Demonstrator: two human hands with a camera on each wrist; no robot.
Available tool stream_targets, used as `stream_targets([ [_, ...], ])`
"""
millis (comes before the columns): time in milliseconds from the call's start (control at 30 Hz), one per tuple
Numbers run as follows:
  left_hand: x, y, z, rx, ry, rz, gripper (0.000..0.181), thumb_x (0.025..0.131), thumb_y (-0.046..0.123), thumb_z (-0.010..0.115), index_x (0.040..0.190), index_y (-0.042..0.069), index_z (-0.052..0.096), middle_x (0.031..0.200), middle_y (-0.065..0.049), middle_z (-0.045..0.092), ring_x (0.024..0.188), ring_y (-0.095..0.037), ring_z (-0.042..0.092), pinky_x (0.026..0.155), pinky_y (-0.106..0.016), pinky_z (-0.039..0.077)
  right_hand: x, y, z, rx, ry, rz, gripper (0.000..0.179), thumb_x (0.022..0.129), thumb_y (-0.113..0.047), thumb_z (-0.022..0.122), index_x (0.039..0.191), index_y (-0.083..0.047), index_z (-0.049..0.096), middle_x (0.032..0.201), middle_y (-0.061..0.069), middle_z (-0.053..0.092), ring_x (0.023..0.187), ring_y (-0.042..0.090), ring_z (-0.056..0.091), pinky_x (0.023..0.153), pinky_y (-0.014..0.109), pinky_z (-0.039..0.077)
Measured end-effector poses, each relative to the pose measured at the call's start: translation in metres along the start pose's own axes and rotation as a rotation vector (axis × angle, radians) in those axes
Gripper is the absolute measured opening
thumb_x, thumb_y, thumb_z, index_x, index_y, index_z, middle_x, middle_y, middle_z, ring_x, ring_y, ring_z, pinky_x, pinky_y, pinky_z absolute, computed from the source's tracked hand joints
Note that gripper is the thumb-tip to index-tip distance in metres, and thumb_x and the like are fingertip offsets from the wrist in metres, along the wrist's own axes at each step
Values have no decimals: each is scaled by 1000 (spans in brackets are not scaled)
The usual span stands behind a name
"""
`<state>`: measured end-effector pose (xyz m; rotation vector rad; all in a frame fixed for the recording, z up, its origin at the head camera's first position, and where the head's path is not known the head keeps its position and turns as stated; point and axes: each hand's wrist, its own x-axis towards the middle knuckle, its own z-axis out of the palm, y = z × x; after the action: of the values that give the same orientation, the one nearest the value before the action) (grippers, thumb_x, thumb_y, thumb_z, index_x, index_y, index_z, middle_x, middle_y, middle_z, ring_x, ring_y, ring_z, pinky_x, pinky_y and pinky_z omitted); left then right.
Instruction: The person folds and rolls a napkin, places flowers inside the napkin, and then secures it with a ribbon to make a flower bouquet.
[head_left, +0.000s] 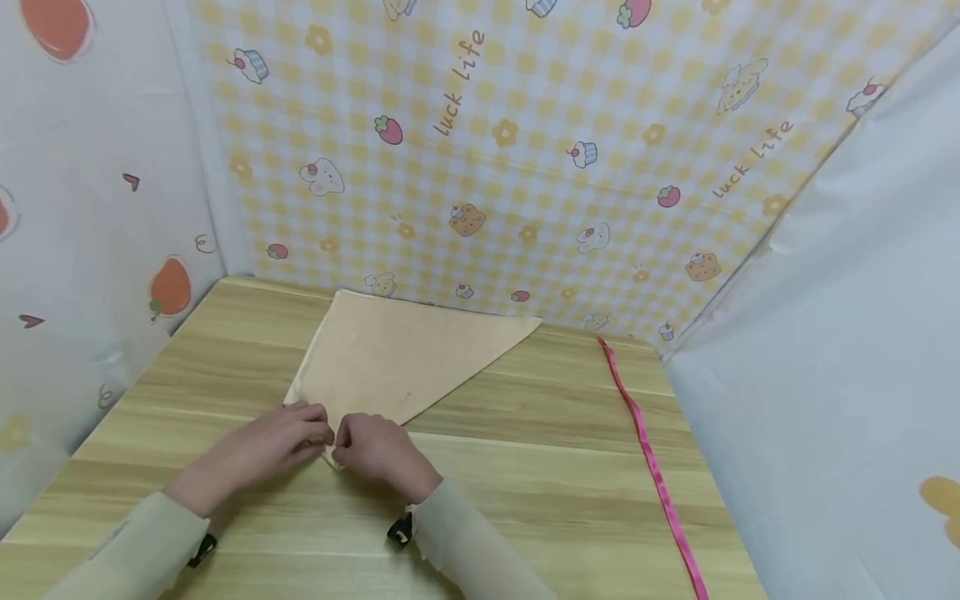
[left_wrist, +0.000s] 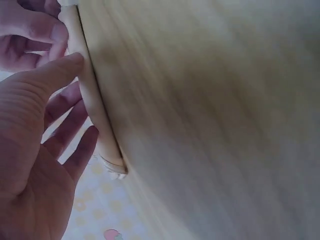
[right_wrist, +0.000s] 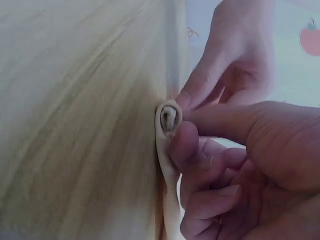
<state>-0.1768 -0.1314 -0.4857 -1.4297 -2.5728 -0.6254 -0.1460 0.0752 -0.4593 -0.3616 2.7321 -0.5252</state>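
Note:
A beige cloth [head_left: 390, 350] lies flat toward the back of the table, its near left edge turned into a narrow roll. My left hand [head_left: 281, 437] pinches this roll [left_wrist: 90, 95] between thumb and fingers, as the left wrist view shows. Close beside it, my right hand [head_left: 382, 450] has thumb and index finger on the roll's near end. From the right wrist, that end [right_wrist: 169, 117] appears as a small spiral of layers. In the head view the hands hide part of the rolled edge.
A pink ribbon [head_left: 648, 454] stretches along the right side of the wooden table [head_left: 555, 500]. Patterned fabric [head_left: 510, 183] hangs behind the table, with a white sheet [head_left: 840, 400] at the right and a printed one [head_left: 90, 208] at the left.

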Motion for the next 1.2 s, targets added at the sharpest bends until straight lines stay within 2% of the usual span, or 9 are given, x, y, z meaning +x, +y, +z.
stream_targets([
  [167, 2, -3, -3, -58, -42, -60, 21, 93, 8, 83, 104, 26, 81, 98, 17, 61, 89, -1, 51, 75, -26, 51, -2, -7, 0, -90, 51, 2, 20, 100, -36, 76, 84, -27, 68, 71, -16, 60, 61, 4, 53, 57, 21, 42],
  [333, 7, -4, -4, -42, -70, -78, 18, 95, 11, 82, 103, 27, 80, 97, 17, 62, 89, -3, 54, 77, -28, 53, -3, -11, 2, -128, 62, 39, 32, 98, -39, 77, 75, -25, 61, 64, -13, 56, 58, 6, 51, 55, 25, 41],
  [433, 7, -3, -2, 8, -49, -59, 17, 94, 12, 82, 103, 27, 79, 100, 16, 64, 91, -5, 57, 79, -32, 55, -1, -11, 1, -157, 60, 50, 36, 100, -36, 73, 69, -26, 60, 60, -13, 54, 57, 6, 51, 55, 26, 40],
  [533, 6, -3, 0, 81, -1, -23, 18, 92, 13, 84, 104, 25, 78, 102, 13, 65, 93, -8, 59, 81, -36, 56, 1, -9, 0, -171, 59, 53, 39, 101, -35, 70, 64, -27, 61, 55, -13, 51, 55, 7, 49, 53, 27, 40],
  [700, 4, -3, 1, 190, 98, 39, 26, 84, 10, 90, 103, 22, 76, 103, 11, 64, 92, -10, 58, 80, -37, 56, 3, -3, 1, -112, 38, 74, 38, 102, -34, 67, 65, -27, 61, 53, -11, 45, 50, 9, 44, 48, 27, 36],
  [800, 5, -3, 1, 196, 114, 45, 28, 83, 9, 91, 103, 24, 77, 103, 12, 62, 91, -8, 57, 79, -36, 55, 4, 1, 2, -59, 30, 98, 38, 102, -33, 66, 65, -25, 60, 51, -10, 42, 48, 10, 40, 45, 26, 32],
  [900, 6, -5, 2, 171, 86, 31, 26, 85, 8, 89, 102, 25, 79, 100, 13, 61, 89, -7, 54, 78, -34, 54, 4, 5, 2, -54, 34, 102, 38, 102, -34, 66, 66, -25, 60, 50, -11, 40, 47, 9, 39, 44, 26, 30],
  [1033, 7, -8, 4, 129, 51, 13, 22, 87, 8, 88, 99, 25, 82, 96, 14, 60, 86, -6, 52, 75, -30, 52, 0, 3, 4, -162, 86, 70, 36, 103, -41, 68, 72, -26, 59, 55, -12, 45, 50, 8, 43, 49, 27, 35],
  [1200, 7, -9, 6, 117, 71, 17, 20, 85, 9, 90, 95, 24, 83, 93, 14, 61, 85, -5, 52, 72, -27, 51, -7, -4, 7, -283, 160, 66, 33, 99, -45, 73, 76, -28, 56, 62, -11, 53, 55, 10, 49, 53, 31, 38],
])
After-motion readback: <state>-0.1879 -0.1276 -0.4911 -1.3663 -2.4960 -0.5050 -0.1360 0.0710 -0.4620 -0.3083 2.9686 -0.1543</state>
